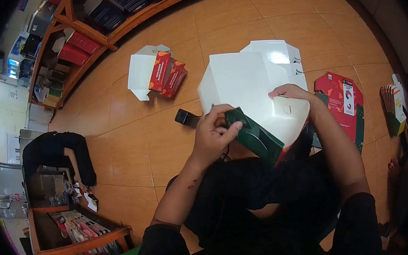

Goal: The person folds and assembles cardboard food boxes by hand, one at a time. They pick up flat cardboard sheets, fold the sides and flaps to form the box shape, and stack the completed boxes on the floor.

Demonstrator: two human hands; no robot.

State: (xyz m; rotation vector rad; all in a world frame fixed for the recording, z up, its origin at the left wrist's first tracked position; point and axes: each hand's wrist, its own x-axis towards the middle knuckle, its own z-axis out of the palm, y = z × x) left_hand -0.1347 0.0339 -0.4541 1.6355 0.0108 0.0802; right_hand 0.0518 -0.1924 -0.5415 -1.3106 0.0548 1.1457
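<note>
A partly folded cardboard box [249, 78], white inside with a dark green and red outside, is held above my lap. My left hand [215, 131] pinches its green side panel between thumb and fingers. On the other side my right hand [298, 98] grips the box near a folded corner, thumb on the white inner face; its other fingers are hidden behind the card. One end of the box stands up as a wall with a small slot, while the far flaps lie open.
Red folded boxes [167, 75] sit on an open white box at left. Flat red and green cartons [335, 100] lie at right, near a bundle of cartons [394, 103]. A black object [185, 118] is on the tiles. Wooden shelves [119, 37] stand upper left; another person [61, 151] bends lower left.
</note>
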